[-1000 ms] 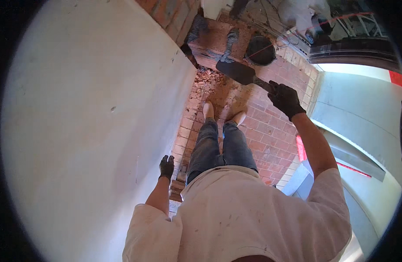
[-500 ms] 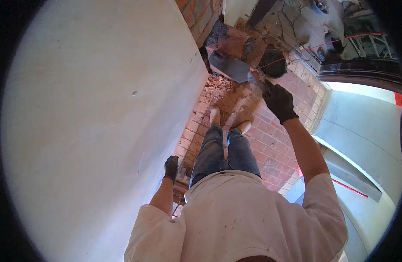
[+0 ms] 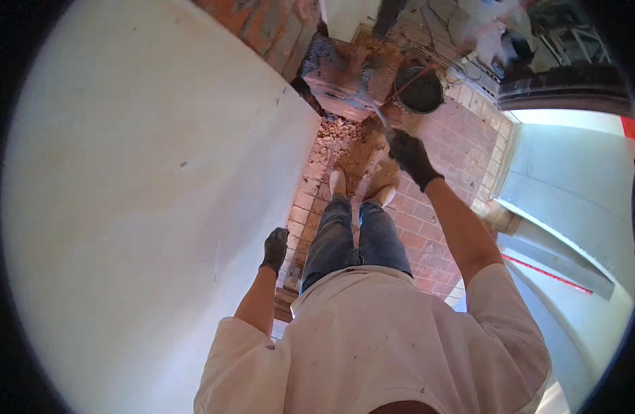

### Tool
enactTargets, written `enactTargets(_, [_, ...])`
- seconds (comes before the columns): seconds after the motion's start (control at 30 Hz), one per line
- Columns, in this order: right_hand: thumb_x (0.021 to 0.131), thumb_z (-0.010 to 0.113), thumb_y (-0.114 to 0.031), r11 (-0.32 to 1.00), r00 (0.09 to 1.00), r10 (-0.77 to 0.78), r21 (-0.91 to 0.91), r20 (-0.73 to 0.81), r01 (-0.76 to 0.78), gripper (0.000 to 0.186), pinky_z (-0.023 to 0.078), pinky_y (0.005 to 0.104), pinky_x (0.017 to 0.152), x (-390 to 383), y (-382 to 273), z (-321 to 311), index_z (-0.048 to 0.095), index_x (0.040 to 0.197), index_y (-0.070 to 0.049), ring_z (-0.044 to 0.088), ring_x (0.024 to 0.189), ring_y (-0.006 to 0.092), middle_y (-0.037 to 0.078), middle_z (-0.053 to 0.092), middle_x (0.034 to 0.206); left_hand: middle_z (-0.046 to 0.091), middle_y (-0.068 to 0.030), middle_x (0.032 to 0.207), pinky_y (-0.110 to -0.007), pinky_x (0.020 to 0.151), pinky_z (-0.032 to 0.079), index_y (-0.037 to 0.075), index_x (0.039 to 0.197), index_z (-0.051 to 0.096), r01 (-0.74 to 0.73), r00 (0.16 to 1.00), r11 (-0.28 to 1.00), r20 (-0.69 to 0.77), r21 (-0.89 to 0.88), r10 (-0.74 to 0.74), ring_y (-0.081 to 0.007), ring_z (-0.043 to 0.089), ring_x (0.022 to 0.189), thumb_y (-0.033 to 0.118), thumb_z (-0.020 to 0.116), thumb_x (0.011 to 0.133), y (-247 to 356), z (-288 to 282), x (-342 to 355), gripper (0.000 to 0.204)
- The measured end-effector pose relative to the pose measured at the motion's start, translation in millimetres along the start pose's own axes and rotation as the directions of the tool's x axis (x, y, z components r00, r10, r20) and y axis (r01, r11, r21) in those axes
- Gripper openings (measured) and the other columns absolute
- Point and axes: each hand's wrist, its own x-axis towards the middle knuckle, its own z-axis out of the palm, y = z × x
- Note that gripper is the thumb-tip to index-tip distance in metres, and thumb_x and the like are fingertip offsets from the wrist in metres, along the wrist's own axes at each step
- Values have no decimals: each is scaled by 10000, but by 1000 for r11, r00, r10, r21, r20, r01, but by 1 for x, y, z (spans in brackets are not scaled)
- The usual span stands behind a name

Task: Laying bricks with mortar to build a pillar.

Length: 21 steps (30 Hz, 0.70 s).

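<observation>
My right hand [image 3: 412,157], in a dark glove, is wrapped round the handle of a trowel [image 3: 381,117]. Its blade shows nearly edge-on and slightly blurred, in front of a low block of red brickwork [image 3: 341,86] smeared with grey mortar. Whether the blade touches the bricks I cannot tell. Just right of the brickwork stands a round black bucket [image 3: 419,91] with grey mortar inside. My left hand [image 3: 274,248], gloved too, hangs closed beside the pale wall; what its fingers hold, if anything, is hidden.
A large smooth wall [image 3: 145,165] fills the left side, ending at a corner near the brickwork. Broken rubble [image 3: 339,131] lies at the foot of the bricks on the tiled floor [image 3: 428,200]. Cables [image 3: 434,41] trail behind the bucket. Pale curved panels [image 3: 566,172] stand at the right.
My right hand has moved left and slightly nearer with the trowel, whose blade has turned from broad face to edge, uncovering the brickwork. My left hand has risen slightly.
</observation>
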Motion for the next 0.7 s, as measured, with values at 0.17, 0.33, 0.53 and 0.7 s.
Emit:
enactTargets(0.17, [850, 515, -208, 944, 979, -203, -267, -7, 194, 358, 483, 456, 706, -92, 50, 39, 537, 1166, -41, 598, 820, 410, 247, 611, 899, 607, -166, 1046, -398, 798, 513, 27, 996, 567, -98, 988, 994, -126, -41, 92, -327, 595, 943, 78, 549, 832, 8, -11, 116, 173])
enactTargets(0.33, [866, 524, -289, 913, 933, 356, 194, 58, -360, 394, 494, 356, 627, -195, 63, 59, 555, 1162, -31, 628, 678, 241, 148, 660, 821, 621, -174, 1052, -398, 820, 502, 25, 1099, 578, -262, 942, 955, -253, -135, 223, -330, 612, 931, 174, 545, 885, 46, -33, 248, 263])
enactTargets(0.53, [902, 526, -356, 519, 668, 743, 595, 40, -614, 357, 400, 255, 405, -216, 53, 58, 598, 1132, -94, 489, 435, 99, 49, 574, 601, 656, -157, 939, -382, 793, 492, 48, 976, 654, -299, 944, 913, -228, -278, 240, -302, 626, 891, 227, 563, 859, 113, -81, 345, 233])
enactTargets(0.7, [915, 497, -249, 680, 828, 556, 610, -67, -407, 456, 433, 286, 417, -165, 34, 45, 373, 1335, -122, 532, 479, 134, 92, 614, 729, 563, -121, 1191, -390, 911, 424, 124, 1139, 586, -557, 792, 828, -257, 69, 554, -295, 534, 1075, 287, 576, 848, 148, -98, 448, 334])
